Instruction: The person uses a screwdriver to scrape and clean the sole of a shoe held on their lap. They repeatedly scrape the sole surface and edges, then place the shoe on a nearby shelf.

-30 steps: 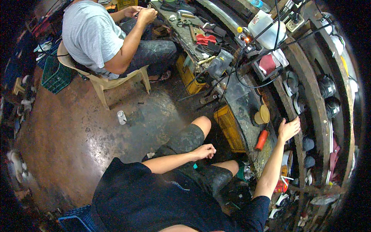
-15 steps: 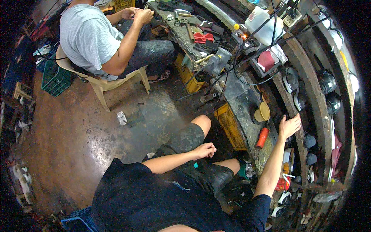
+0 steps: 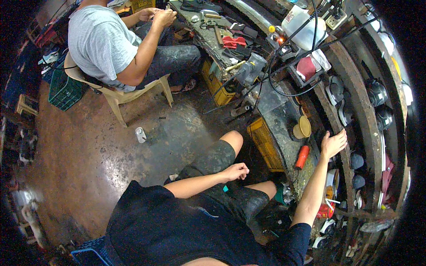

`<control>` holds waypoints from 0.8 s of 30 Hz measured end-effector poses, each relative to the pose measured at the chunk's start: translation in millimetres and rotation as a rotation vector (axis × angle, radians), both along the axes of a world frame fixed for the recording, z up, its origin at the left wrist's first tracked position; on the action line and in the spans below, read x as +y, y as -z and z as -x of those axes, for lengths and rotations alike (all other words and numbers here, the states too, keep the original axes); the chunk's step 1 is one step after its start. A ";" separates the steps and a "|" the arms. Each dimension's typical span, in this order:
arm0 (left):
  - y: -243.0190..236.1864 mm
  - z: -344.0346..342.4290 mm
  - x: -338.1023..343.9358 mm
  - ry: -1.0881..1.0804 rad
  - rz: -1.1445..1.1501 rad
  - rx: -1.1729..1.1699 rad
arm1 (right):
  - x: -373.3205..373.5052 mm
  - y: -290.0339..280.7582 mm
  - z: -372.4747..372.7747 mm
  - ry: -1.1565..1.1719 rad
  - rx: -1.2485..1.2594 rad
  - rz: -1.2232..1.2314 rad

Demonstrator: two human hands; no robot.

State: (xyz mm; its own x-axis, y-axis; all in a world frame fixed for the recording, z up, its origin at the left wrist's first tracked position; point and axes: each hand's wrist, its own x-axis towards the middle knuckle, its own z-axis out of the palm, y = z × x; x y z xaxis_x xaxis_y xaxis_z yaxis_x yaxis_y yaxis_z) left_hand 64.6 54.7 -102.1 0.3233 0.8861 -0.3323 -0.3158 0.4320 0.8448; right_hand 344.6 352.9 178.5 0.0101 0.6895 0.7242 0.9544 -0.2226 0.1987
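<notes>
Workbench, open right hand on edge.

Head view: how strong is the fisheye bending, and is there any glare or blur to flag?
Head view: the long workbench and shelves curve hard toward the black rim; glare sits on the wet-looking floor; centre is sharp, including the right hand and left hand.

We note the red cylinder and round tan lid crowding the worktop beside the right hand; floor open leftward.
</notes>
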 end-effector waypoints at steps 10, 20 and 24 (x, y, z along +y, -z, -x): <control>-6.2 1.6 -1.3 0.003 0.020 0.014 | -1.1 -0.7 2.1 -0.019 0.007 -0.018; -11.0 2.2 -1.5 0.011 0.031 0.034 | -1.5 0.3 0.8 -0.035 -0.016 -0.039; -11.7 2.3 -1.8 0.004 0.014 0.020 | -1.0 0.4 1.1 -0.020 -0.021 -0.038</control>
State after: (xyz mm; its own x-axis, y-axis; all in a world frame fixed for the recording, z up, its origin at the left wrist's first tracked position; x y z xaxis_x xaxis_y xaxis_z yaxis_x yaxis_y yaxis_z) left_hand 62.4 52.9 -90.4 0.3196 0.8800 -0.3514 -0.2970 0.4452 0.8448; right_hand 343.5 351.8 178.1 -0.0188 0.6613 0.7499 0.9544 -0.2117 0.2106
